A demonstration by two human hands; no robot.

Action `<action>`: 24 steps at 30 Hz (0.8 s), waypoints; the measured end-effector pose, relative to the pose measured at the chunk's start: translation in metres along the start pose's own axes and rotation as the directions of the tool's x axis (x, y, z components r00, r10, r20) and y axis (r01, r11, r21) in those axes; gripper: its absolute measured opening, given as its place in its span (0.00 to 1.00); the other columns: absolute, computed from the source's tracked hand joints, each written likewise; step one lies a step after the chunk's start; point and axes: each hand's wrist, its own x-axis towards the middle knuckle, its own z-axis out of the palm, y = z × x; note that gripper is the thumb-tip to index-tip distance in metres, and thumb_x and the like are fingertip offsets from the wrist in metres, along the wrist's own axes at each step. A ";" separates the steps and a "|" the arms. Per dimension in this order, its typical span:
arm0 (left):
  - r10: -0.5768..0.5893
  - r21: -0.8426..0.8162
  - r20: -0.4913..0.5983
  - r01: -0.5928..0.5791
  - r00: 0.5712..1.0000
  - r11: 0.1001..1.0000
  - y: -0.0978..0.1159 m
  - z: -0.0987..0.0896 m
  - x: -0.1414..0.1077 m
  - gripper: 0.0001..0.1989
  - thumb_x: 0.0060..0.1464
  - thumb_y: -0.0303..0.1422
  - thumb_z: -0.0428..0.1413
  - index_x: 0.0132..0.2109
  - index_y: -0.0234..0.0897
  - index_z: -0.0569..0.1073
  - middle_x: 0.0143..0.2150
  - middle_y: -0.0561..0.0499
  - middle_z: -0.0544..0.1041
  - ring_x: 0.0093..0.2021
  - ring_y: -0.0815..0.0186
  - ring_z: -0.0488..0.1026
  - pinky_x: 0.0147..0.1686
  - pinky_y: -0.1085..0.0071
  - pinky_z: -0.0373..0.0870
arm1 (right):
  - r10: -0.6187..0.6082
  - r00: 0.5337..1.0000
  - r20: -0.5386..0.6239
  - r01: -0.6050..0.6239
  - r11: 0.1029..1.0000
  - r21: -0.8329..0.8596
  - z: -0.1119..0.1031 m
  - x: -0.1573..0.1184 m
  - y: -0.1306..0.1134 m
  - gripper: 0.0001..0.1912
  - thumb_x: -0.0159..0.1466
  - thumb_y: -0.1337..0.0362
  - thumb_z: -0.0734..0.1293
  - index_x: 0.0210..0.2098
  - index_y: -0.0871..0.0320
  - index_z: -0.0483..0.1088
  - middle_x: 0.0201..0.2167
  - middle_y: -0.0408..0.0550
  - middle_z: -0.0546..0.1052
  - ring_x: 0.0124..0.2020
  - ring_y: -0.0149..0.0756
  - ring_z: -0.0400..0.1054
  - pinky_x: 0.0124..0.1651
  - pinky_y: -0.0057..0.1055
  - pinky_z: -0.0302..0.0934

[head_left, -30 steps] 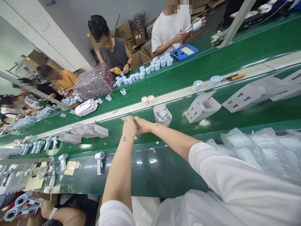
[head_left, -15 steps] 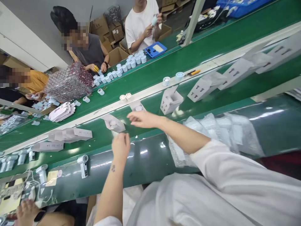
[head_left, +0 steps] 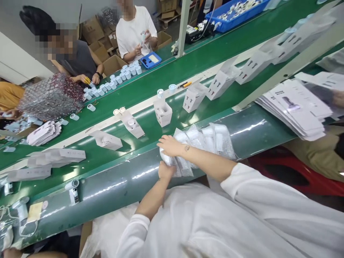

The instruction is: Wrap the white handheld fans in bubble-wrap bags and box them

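A row of pale blue devices in bubble wrap (head_left: 209, 138) lies on the grey-green work surface near the belt. At the row's left end, my left hand (head_left: 165, 170) and my right hand (head_left: 170, 146) both grip one wrapped piece. My right fingers lie over its top, while my left hand holds its lower left side. Just beyond them, open white boxes stand on the green belt: one (head_left: 163, 114) upright, another (head_left: 133, 124) leaning with a pale part inside, and a third (head_left: 107, 140) tilted further left.
White printed cartons (head_left: 298, 107) are piled at the right, by a slanted metal post (head_left: 258, 91). A pale blue hair dryer (head_left: 73, 191) lies at left. Across the belt, people handle parts near rows of light blue cylinders (head_left: 118, 79) and a blue tray (head_left: 151, 60).
Both hands have moved from the open boxes to the bubble-wrapped row and taken hold of its leftmost piece. The camera view has shifted to the right.
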 end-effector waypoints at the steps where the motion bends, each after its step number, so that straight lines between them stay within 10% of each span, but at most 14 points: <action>1: -0.009 -0.041 -0.001 0.009 1.000 0.999 -0.002 -0.008 -0.002 0.22 0.39 0.32 0.60 0.44 0.31 0.69 0.43 0.39 0.76 0.45 0.51 0.74 0.43 0.61 0.68 | -0.039 0.994 0.104 0.033 0.998 0.059 0.001 0.005 -0.001 0.29 0.55 0.58 0.72 0.55 0.58 0.69 0.58 0.62 0.67 0.61 0.59 0.56 0.57 0.52 0.55; 5: 0.044 -0.306 0.037 -0.030 0.998 0.952 -0.015 -0.060 -0.025 0.15 0.41 0.33 0.57 0.38 0.32 0.72 0.30 0.48 0.74 0.30 0.64 0.73 0.31 0.71 0.67 | -0.209 0.921 0.328 0.115 0.952 0.285 -0.006 0.019 0.003 0.54 0.36 0.53 0.80 0.62 0.49 0.63 0.66 0.55 0.57 0.64 0.63 0.51 0.59 0.51 0.53; 8: 0.188 -0.619 0.053 -0.115 0.981 0.777 -0.029 -0.107 -0.052 0.18 0.35 0.33 0.60 0.38 0.31 0.74 0.28 0.51 0.73 0.26 0.68 0.69 0.27 0.73 0.63 | -0.402 0.900 0.168 0.287 0.838 0.464 -0.014 0.031 -0.011 0.42 0.38 0.53 0.79 0.53 0.50 0.72 0.60 0.52 0.64 0.60 0.54 0.59 0.57 0.42 0.57; 11: 0.199 -0.760 -0.206 -0.285 0.958 0.584 -0.048 -0.146 -0.074 0.25 0.40 0.40 0.62 0.47 0.35 0.73 0.38 0.48 0.74 0.33 0.66 0.72 0.34 0.71 0.67 | -0.457 0.889 0.044 0.359 0.752 0.553 -0.011 0.048 -0.050 0.27 0.46 0.52 0.76 0.43 0.54 0.76 0.45 0.50 0.72 0.47 0.44 0.69 0.49 0.35 0.62; 16: 0.152 -0.455 -0.647 -0.538 0.747 0.710 -0.104 -0.205 -0.079 0.35 0.35 0.41 0.68 0.53 0.40 0.72 0.52 0.43 0.71 0.50 0.57 0.71 0.48 0.64 0.68 | -0.324 0.945 -0.038 0.285 0.764 0.579 0.022 0.094 -0.149 0.25 0.48 0.52 0.75 0.42 0.54 0.74 0.43 0.50 0.70 0.42 0.42 0.69 0.47 0.36 0.63; 20: -0.081 -0.462 -0.774 -0.473 0.628 0.750 -0.163 -0.273 -0.075 0.24 0.38 0.43 0.66 0.42 0.35 0.75 0.36 0.49 0.75 0.34 0.64 0.73 0.38 0.68 0.70 | -0.483 0.873 0.061 0.328 0.675 0.661 0.032 0.168 -0.227 0.26 0.56 0.49 0.70 0.50 0.54 0.71 0.45 0.52 0.72 0.47 0.43 0.69 0.50 0.38 0.63; 24: -0.169 -0.408 -0.866 -0.470 0.470 0.783 -0.205 -0.355 -0.078 0.25 0.40 0.43 0.65 0.45 0.36 0.73 0.33 0.53 0.74 0.30 0.68 0.71 0.34 0.72 0.68 | -0.382 0.920 -0.088 0.362 0.742 0.564 0.014 0.277 -0.290 0.33 0.57 0.59 0.70 0.61 0.51 0.62 0.64 0.57 0.54 0.65 0.55 0.50 0.62 0.49 0.52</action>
